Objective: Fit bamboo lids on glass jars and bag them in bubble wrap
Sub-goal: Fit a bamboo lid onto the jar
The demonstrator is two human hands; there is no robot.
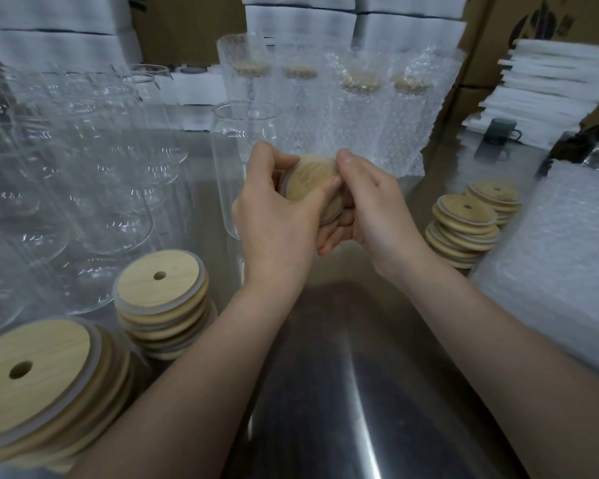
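A round bamboo lid (308,181) with a pale seal ring is held tilted above the steel table, between both hands. My left hand (277,216) grips its left edge, thumb across the face. My right hand (370,205) pinches its right edge, fingers curled underneath. Just behind my left hand stands an open glass jar (242,133) without a lid. Several lidded jars in bubble wrap bags (357,108) stand in a row behind the hands.
Stacks of bamboo lids sit at the near left (38,378), left of my forearm (163,299) and at the right (464,229). Many empty glass jars (83,174) crowd the left. A pile of bubble wrap (564,257) lies at the right. Foam sheets and cartons line the back.
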